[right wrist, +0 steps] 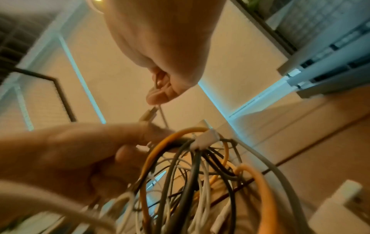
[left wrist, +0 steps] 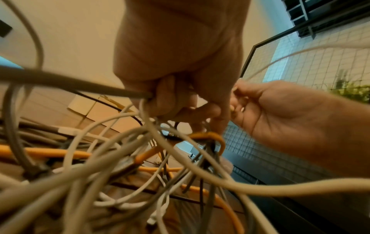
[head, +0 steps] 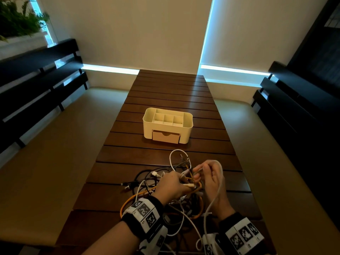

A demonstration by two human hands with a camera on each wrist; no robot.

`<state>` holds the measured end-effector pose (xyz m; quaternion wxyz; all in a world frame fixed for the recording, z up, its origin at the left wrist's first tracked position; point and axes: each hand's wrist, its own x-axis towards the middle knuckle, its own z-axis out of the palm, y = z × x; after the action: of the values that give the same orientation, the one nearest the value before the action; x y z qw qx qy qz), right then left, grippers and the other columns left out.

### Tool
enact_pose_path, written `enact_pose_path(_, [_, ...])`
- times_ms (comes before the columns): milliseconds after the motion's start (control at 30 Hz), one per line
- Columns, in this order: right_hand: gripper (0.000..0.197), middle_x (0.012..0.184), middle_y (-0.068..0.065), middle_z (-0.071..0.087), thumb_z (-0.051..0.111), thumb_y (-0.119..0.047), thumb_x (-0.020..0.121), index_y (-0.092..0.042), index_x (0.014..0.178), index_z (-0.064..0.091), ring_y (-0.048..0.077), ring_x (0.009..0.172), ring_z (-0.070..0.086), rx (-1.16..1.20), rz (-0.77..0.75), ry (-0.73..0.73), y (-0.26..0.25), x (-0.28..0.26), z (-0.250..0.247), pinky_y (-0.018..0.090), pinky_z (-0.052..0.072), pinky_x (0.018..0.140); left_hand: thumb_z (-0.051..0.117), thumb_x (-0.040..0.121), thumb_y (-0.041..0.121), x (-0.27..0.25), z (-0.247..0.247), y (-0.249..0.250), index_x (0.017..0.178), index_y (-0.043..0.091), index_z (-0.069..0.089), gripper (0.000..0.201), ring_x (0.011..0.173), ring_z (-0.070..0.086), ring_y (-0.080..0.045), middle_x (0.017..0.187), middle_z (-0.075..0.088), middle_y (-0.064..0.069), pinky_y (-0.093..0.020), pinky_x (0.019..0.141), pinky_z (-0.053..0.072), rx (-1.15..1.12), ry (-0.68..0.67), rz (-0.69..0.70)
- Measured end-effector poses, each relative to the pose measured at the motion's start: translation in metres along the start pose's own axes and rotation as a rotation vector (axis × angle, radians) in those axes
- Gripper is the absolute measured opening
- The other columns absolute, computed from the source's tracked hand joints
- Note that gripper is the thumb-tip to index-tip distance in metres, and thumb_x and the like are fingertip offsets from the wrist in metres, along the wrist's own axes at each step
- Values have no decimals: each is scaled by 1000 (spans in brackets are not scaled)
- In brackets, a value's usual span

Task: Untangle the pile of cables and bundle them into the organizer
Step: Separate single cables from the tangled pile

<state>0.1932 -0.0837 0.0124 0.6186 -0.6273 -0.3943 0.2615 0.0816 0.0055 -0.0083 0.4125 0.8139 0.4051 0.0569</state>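
— Both hands are busy in the tangled pile of white, grey, black and orange cables (head: pixel 165 188), yes?

— Yes. The left hand (head: pixel 172 186) has its fingers curled round a clutch of strands, including a loop of the thick orange cable (right wrist: pixel 170 139). The right hand (head: pixel 211 179) pinches a thin pale cable (right wrist: pixel 163 117) just beyond it, close to a small plug.

— Where does the pile lie?

— Under and between the hands on the dark slatted wooden surface (head: pixel 165 89), trailing back toward the wrists.

— And the cream plastic organizer with the small drawer (head: pixel 167 125)?

— Straight ahead of the hands, well apart, its compartments holding no cable. Its long side runs crosswise. Neither hand looks clearly nearer; I judge the pinched strand must be drawn free first.
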Motion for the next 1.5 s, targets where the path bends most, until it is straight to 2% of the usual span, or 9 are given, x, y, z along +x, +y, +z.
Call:
enact_pose_path(133, [19,101,12,62,54,-1,89,-16,100,55,25,88,64,-149,256,-217,13,9,-16,40,57,74,73,75,43,-4,-1,-1,78,19,74,25,57,49,-5,65,60,8,-23,54,39,77,-3,65])
enact_pose_path(500, [45,84,19,60,66,8,64,-17,89,38,29,79,61,145,505,-448,7,16,-16,40,49,70,73,72,47,-15,3,-3,82,21,74,28,65,55,-7,76,68,2,-22,59,43,68,71,142])
enact_pose_path(600, [41,87,16,63,73,-1,68,-10,92,41,29,78,65,-136,421,-317,10,16,-9,42,55,68,69,77,44,-20,6,2,77,19,70,26,69,60,-14,75,67,-2,-30,65,50,108,52,148])
enact_pose_path(700, [31,80,10,61,64,1,76,-14,82,39,12,64,63,-455,276,-96,14,17,-2,22,50,53,64,83,33,-25,9,8,66,18,61,22,66,58,-18,70,63,-4,-34,65,50,123,5,180])
enact_pose_path(867, [37,77,4,60,62,7,79,-19,81,37,4,58,63,-293,151,65,10,11,11,14,49,48,64,85,39,-24,8,8,69,16,59,29,74,58,-30,80,65,-15,-29,60,38,173,-95,219])
enact_pose_path(1033, [37,80,10,62,73,3,73,-20,84,47,12,62,66,-40,90,207,4,9,4,22,54,54,64,84,43,-22,2,1,57,16,48,42,53,42,-14,57,44,2,-27,52,30,145,-102,108])
enact_pose_path(1200, [15,91,19,68,71,-5,77,-6,88,61,37,85,67,143,241,-72,-10,1,2,53,55,77,64,86,36,-23,-1,-2,94,27,61,12,76,60,-5,85,64,10,-26,68,51,-206,121,45])
enact_pose_path(1333, [14,83,11,68,65,1,80,-3,90,56,17,68,68,193,117,-53,-33,9,-8,22,54,58,64,86,37,-31,-5,8,103,39,42,28,75,48,18,98,54,24,-2,61,40,-388,277,93])
enact_pose_path(1500, [22,77,6,65,62,-7,85,-23,88,48,10,60,64,-180,43,64,-30,25,-31,14,49,51,64,87,30,-31,-9,8,112,33,42,33,101,60,-10,131,48,11,-18,71,45,-488,311,35])
